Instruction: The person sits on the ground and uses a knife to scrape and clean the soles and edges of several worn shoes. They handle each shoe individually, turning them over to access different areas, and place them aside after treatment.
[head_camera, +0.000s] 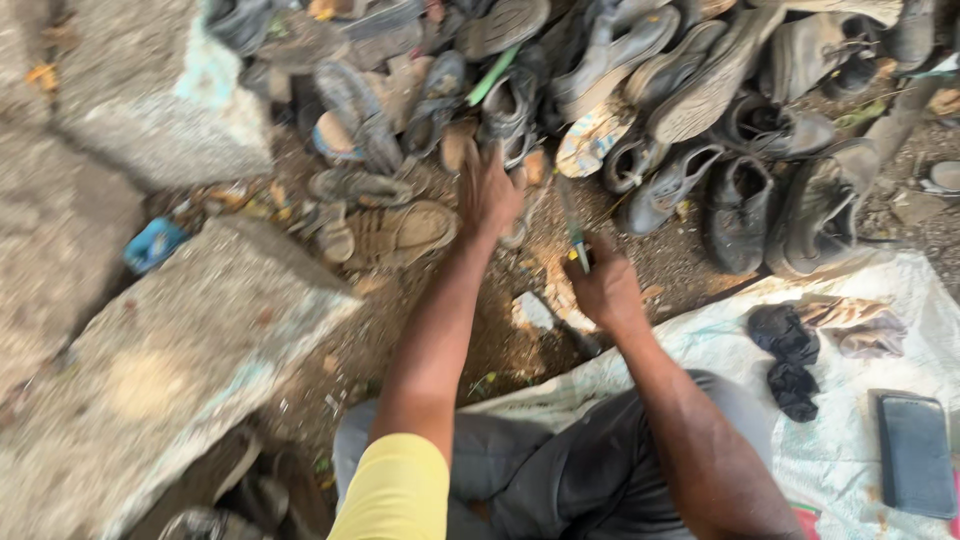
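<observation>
My left hand (487, 195) reaches forward with fingers spread, palm down, over a heap of worn shoes and sandals (520, 80); it holds nothing that I can see. A tan sandal (400, 233) lies just left of that hand. My right hand (605, 285) is closed around a thin green-handled tool (574, 225) that points up and away from me. I sit on the ground with grey trousers (560, 470) and a yellow sleeve (395, 490) on the left arm.
Large rough stone slabs (170, 360) lie at the left. A white sack sheet (860, 400) at the right carries black cloth scraps (785, 335) and a dark flat case (915, 450). Dark boots (740, 205) line the sheet's far edge. A blue object (152, 243) sits between stones.
</observation>
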